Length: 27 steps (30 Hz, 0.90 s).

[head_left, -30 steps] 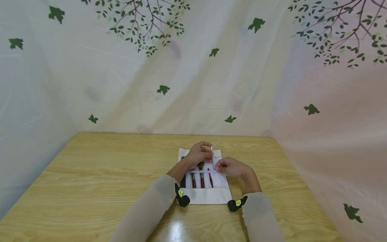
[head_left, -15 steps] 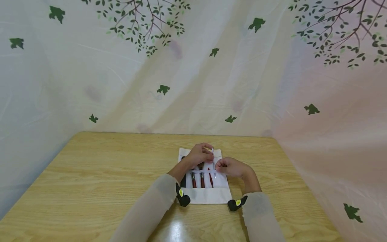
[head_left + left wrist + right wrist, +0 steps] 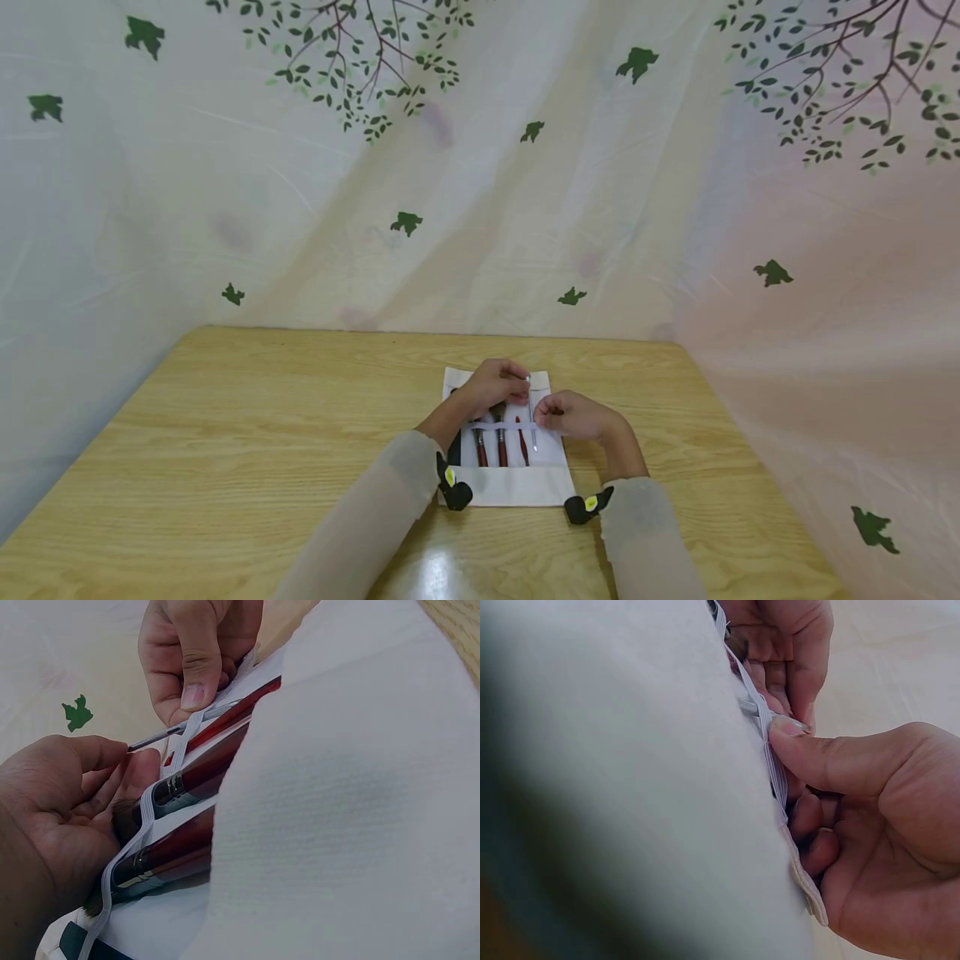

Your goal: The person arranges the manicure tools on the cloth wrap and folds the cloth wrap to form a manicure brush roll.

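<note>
From my remote seat, head cam gives me a person's two hands over a flat white fabric brush pouch (image 3: 506,487), which lies on a pale wood-grain table (image 3: 262,417). The left hand (image 3: 495,387) has thumb & fingertips closed on the upper end of a slim silver metal tool (image 3: 154,739), other fingers loosely bent. That tool's at the pouch's right side, pretty much upright in my head view; it runs under a white ribbed elastic band (image 3: 146,806), lower end just short of the bottom pocket's edge. The right hand (image 3: 577,414) is pinching that band right beside the tool, thumb on top, other fingers curled in; R wrist cam confirms.

Left of the tool, also under the band: a slim red pointed tool (image 3: 236,711), then two dark-red-handled brushes w/ dark bristles, a middle one (image 3: 206,769) & a left one (image 3: 169,851), both bristles-up w/ handles down at the pocket. A black item (image 3: 454,450) sits at the pouch's L edge; can't tell what it is, it's partly behind the L arm. Beige sleeves (image 3: 367,508) cover both forearms. Behind the table: a pale cloth backdrop (image 3: 465,275) w/ green leaf prints.
</note>
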Available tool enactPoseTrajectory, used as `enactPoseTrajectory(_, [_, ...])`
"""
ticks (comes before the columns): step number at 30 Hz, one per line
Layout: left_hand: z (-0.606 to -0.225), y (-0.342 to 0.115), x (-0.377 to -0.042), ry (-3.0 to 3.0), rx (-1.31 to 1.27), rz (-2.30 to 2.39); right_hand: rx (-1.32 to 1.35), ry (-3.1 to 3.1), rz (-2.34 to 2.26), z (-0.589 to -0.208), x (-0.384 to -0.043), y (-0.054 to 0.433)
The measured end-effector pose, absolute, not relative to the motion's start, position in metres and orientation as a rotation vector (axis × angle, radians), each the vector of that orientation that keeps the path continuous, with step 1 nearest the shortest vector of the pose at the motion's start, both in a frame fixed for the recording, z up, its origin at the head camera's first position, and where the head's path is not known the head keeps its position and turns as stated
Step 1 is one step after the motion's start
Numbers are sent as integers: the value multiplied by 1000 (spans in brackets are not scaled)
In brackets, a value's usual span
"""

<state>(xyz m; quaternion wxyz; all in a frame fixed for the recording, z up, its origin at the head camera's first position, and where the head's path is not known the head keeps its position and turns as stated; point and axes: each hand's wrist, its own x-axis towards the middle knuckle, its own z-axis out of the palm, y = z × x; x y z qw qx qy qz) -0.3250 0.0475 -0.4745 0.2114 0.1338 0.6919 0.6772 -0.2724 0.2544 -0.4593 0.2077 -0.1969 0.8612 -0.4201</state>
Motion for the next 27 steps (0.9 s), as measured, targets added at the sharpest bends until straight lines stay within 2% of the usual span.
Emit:
enactPoseTrajectory(18, [-476, 47, -325, 2026, 395, 1797, -546, 2401, -1169, -459, -271, 256])
enactPoseTrajectory(27, [-472, 43, -322, 2174, 553, 1595, -566, 2390, -1185, -457, -269, 255])
